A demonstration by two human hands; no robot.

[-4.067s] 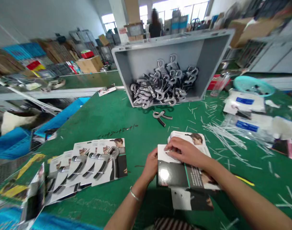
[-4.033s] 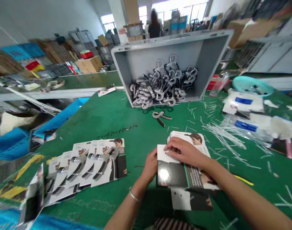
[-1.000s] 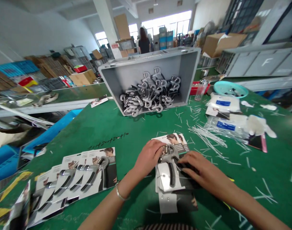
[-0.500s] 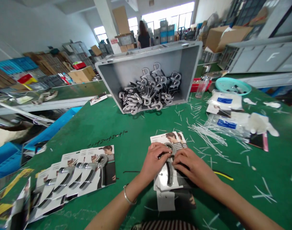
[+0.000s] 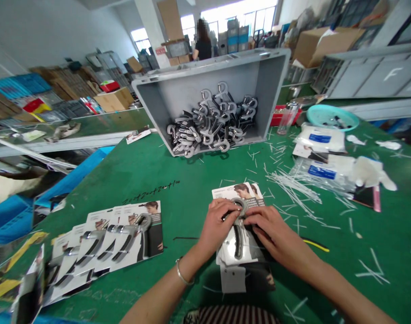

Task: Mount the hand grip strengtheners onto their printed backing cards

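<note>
A grey hook-ended handle with a black grip [image 5: 239, 242] lies on a printed backing card [image 5: 222, 193] in front of me, on top of other cards. My left hand [image 5: 222, 220] is closed over its hook end, thumb and fingers pressed to it. My right hand [image 5: 268, 227] is bent in a pinch at the same spot from the right; whatever is between its fingertips is hidden. To the left, several carded handles [image 5: 124, 243] lie fanned out, overlapping. Loose handles [image 5: 208, 123] are heaped in a tipped grey crate [image 5: 178, 96] behind my hands.
White cable ties [image 5: 296, 186] are strewn on the green table [image 5: 188, 180] at the right. Beyond them are plastic bags [image 5: 322, 135], a white glove [image 5: 369, 171], a glass bottle [image 5: 288, 119] and a turquoise tray [image 5: 313, 112]. Yellow-tipped pliers [image 5: 315, 244] lie by my right forearm. A person [image 5: 203, 45] stands far back.
The view has shifted slightly. Both hands stay at the hook end of the handle, with only small finger movements; my right fingers are a little more extended toward it.
</note>
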